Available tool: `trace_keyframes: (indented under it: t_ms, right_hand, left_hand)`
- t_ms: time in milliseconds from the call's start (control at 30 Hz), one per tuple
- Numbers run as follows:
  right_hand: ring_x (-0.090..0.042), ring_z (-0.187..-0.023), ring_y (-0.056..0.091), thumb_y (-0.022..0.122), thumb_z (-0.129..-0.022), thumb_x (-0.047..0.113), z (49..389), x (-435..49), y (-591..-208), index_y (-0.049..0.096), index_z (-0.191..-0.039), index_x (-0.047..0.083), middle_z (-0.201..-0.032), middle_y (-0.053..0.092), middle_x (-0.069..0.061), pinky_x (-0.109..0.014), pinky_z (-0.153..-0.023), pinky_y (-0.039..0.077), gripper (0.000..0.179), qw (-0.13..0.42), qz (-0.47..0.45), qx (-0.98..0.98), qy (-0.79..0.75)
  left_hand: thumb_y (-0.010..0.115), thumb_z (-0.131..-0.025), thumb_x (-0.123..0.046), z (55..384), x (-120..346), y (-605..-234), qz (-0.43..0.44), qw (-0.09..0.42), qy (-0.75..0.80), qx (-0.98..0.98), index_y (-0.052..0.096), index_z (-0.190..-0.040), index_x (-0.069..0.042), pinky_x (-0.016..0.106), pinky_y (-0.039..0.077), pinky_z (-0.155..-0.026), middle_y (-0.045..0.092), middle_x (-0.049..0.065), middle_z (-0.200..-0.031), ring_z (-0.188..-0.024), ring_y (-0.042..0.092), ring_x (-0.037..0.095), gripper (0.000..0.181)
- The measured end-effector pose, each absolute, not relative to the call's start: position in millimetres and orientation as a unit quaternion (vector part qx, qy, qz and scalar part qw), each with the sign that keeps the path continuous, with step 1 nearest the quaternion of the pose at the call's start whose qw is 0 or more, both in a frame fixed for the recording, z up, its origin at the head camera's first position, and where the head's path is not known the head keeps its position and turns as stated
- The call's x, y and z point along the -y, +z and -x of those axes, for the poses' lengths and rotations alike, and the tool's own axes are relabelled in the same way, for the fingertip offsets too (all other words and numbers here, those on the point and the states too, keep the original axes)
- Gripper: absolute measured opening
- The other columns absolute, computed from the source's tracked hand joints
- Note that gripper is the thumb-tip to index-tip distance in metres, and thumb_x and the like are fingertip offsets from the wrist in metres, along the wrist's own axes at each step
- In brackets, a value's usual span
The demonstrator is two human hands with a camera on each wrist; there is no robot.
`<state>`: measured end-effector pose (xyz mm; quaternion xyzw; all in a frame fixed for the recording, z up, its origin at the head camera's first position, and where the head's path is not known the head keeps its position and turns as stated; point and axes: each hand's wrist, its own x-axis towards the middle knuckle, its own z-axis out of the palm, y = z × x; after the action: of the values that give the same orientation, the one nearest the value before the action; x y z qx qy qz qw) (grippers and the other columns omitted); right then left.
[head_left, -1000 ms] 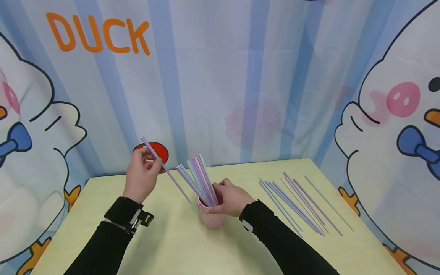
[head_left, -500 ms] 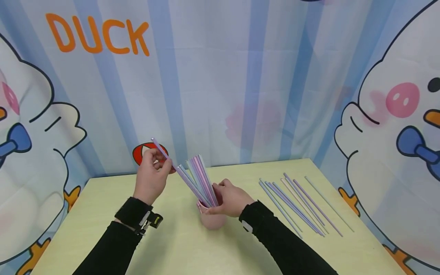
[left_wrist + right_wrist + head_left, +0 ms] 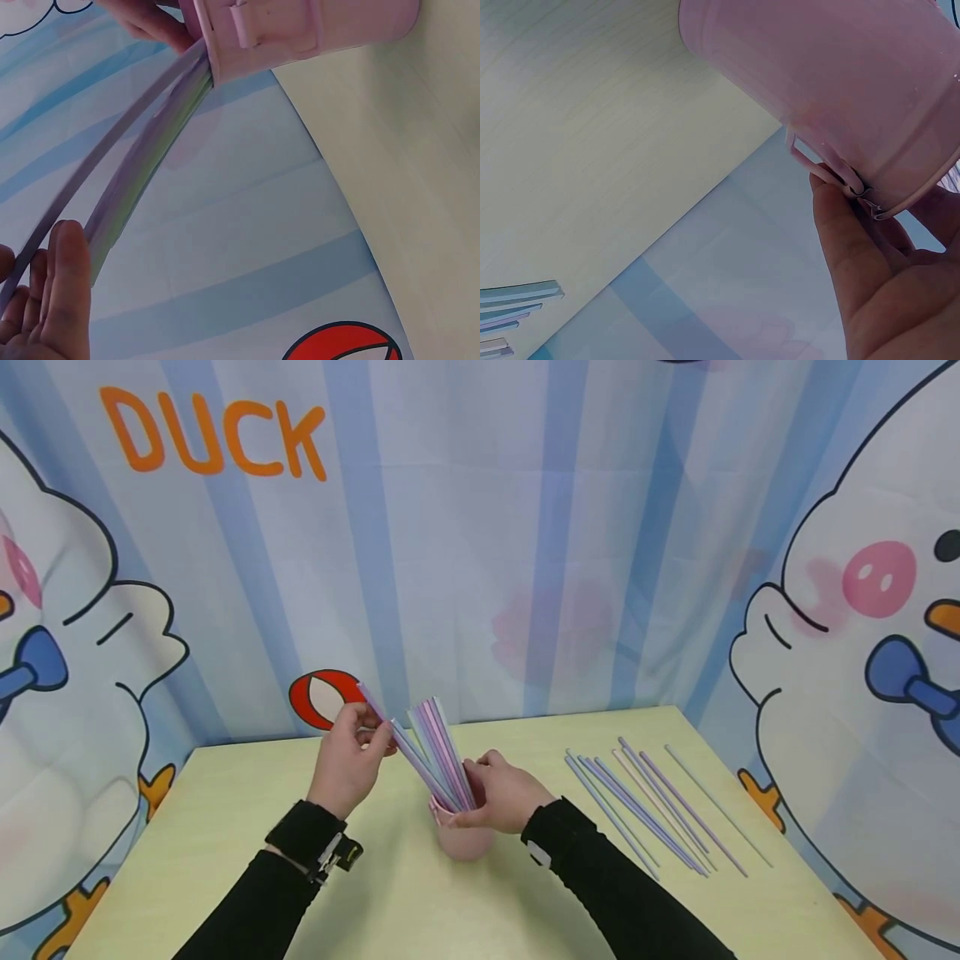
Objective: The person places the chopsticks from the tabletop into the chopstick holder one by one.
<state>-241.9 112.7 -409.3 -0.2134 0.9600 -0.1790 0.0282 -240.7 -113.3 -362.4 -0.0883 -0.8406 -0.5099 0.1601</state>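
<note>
A small pink bucket (image 3: 467, 843) stands on the table with a bundle of pastel straws (image 3: 441, 747) leaning in it. My right hand (image 3: 512, 795) holds the bucket at its rim. In the right wrist view its thumb and fingers pinch the bucket's side loop (image 3: 806, 159). Left of the bundle, my left hand (image 3: 352, 762) pinches a purple straw (image 3: 371, 700) near its upper end. The left wrist view has this straw (image 3: 127, 124) slanting to the bucket's rim (image 3: 214, 56), alongside the bundle; its lower end is hidden there.
Several loose straws (image 3: 645, 810) in blue, purple, pink and green lie on the right part of the pale table (image 3: 390, 902). A curtain (image 3: 480, 527) printed with ducks hangs right behind the table's back edge.
My left hand has moved right and slightly down with the purple straw, bringing the straw from beside the bucket to its mouth. My right hand and the bucket have stayed put.
</note>
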Motion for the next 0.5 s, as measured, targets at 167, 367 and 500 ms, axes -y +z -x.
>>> trace_keyframes:
  t_ms: [167, 367, 500]
  right_hand:
    - [-0.016, -0.089, 0.057, 0.074, -0.073, 0.061, 243, -112, -409, 0.047, -0.146, 0.010, -0.114, 0.048, -0.005, -0.031, -0.081, 0.055, 0.093, 0.030, 0.212, -0.960, -0.180]
    - [-0.016, -0.088, 0.057, 0.074, -0.072, 0.062, 243, -111, -409, 0.050, -0.142, 0.011, -0.113, 0.049, -0.005, -0.032, -0.081, 0.055, 0.089, 0.031, 0.217, -0.958, -0.187]
    - [-0.016, -0.088, 0.057, 0.075, -0.072, 0.061, 243, -111, -408, 0.051, -0.141, 0.012, -0.111, 0.049, -0.004, -0.032, -0.081, 0.055, 0.088, 0.035, 0.212, -0.958, -0.191]
  left_hand:
    - [0.056, -0.100, -0.019, 239, 112, -369, 0.083, 0.147, -0.479, 0.861, 0.051, -0.119, -0.001, 0.039, 0.060, -0.078, 0.063, 0.015, -0.106, -0.085, 0.068, 0.024, 0.026]
    - [0.058, -0.099, -0.022, 235, 113, -379, 0.075, 0.139, -0.443, 0.882, 0.058, -0.112, -0.003, 0.039, 0.061, -0.075, 0.065, 0.012, -0.098, -0.078, 0.068, 0.021, 0.023]
    - [0.059, -0.099, -0.023, 233, 112, -385, 0.073, 0.130, -0.425, 0.893, 0.060, -0.110, -0.004, 0.039, 0.061, -0.073, 0.066, 0.011, -0.098, -0.078, 0.067, 0.020, 0.023]
